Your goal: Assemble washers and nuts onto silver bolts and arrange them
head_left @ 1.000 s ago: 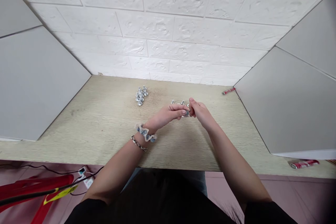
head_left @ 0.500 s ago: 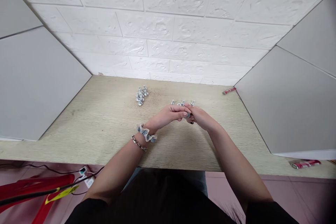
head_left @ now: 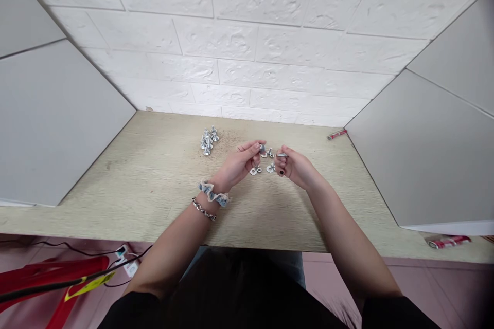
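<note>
My left hand [head_left: 242, 163] is closed, pinching a small grey metal washer [head_left: 262, 149] between thumb and fingertips. My right hand [head_left: 294, 165] is closed too, its thumb and index finger gripping a slim silver bolt [head_left: 282, 154], partly hidden by the fingers. A short gap separates the two hands. Between and below them, loose washers [head_left: 253, 170], small nuts [head_left: 259, 169] and a bolt [head_left: 269, 152] lie on the wooden table [head_left: 165, 164]. Fingers partly cover another washer [head_left: 269, 169] near my right hand.
A cluster of bolts with washers [head_left: 207, 141] stands to the left. One red cylinder [head_left: 337, 134] lies by the right panel [head_left: 417, 154], another red cylinder [head_left: 450, 241] at the front right edge. A white brick-pattern wall [head_left: 247, 69] closes the back; a grey panel [head_left: 65, 128] stands left.
My hands were together over the small parts and have moved apart, the left one leftward and up. The loose washers and nuts between them now show.
</note>
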The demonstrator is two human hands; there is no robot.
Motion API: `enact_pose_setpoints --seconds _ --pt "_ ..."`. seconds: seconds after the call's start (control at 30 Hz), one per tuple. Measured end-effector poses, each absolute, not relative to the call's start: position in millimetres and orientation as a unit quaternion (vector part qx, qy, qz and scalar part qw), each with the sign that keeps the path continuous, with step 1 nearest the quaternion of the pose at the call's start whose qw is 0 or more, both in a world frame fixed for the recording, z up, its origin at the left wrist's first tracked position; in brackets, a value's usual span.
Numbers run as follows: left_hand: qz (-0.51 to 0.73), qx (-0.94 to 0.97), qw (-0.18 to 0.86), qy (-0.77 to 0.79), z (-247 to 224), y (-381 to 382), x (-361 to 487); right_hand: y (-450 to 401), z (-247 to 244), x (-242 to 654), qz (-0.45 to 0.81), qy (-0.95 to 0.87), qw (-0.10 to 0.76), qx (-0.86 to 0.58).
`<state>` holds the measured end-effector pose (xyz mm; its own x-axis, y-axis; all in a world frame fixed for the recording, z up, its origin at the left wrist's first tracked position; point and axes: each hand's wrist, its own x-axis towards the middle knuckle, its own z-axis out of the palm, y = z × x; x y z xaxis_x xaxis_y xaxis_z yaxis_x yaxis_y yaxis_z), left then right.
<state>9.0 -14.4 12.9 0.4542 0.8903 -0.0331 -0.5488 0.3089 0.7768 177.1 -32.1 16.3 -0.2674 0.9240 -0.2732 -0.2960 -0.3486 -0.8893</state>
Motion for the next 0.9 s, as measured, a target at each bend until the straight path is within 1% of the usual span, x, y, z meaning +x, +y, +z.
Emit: enact_pose_setpoints --seconds 0.13,0.23,0.33,0.4,0.57,0.63,0.7,0.9 --pt "0.564 0.333 0.714 0.249 26 -4 -4 -30 19 180 0.703 -0.328 0.482 -0.408" --pt "0.565 0.377 0.667 0.305 35 6 -18 -27 17 181 0.695 -0.325 0.505 -0.396" --pt "0.497 0.482 0.585 0.422 31 15 -33 -25 14 180 0.68 -0.347 0.511 -0.395" --pt "0.414 0.553 0.532 0.49 21 20 -41 -24 14 178 0.674 -0.355 0.514 -0.394" --pt "0.192 0.689 0.446 0.537 -1 19 -47 -27 14 175 0.671 -0.352 0.523 -0.39" --pt "0.159 0.725 0.407 0.532 -4 15 -46 -28 13 174 0.665 -0.36 0.522 -0.395" --pt "0.156 0.751 0.377 0.52 -5 12 -45 -28 10 173 0.661 -0.37 0.513 -0.403" --pt "0.124 0.808 0.337 0.468 -3 9 -46 -27 2 171 0.659 -0.388 0.494 -0.413"
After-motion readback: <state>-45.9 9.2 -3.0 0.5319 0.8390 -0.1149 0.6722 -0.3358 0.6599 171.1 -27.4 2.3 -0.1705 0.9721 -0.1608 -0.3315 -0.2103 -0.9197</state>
